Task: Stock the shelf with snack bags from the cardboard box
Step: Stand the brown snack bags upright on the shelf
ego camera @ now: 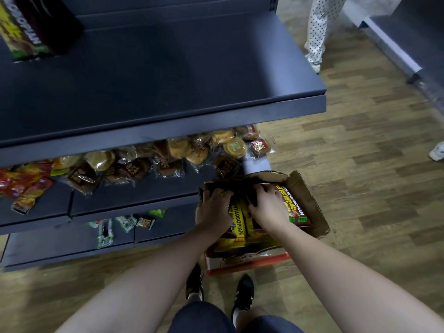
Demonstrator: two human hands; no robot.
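Both bare forearms reach forward and down into an open cardboard box (310,200) standing on the wood-pattern floor (360,164) beside a dark metal shelf (168,92). The left hand (213,207) has its fingers curled down over the dark tops of the snack bags (237,227) packed upright in the box, grasping them. The right hand (266,205) is clamped in the same way over the bags just beside it, knuckles up, fingertips buried among the packets. Between the two hands show the yellow faces of several bags — one more, red and brown, leans against the box's right wall.

The box's flaps stand open, and its front edge is red and white. The shelf's top tier is bare across most of its width, with one upright snack bag (21,32) of the same print at its far left corner. The tier below holds a heap of wrapped buns and cakes (187,152) and, further left, red and orange packets (26,186). The lowest tier carries a few small green and white packets (115,227).

Near the bottom of the frame are the person's black shoes (242,294) — a second person's spotted trouser leg (319,32) stands at the top right.
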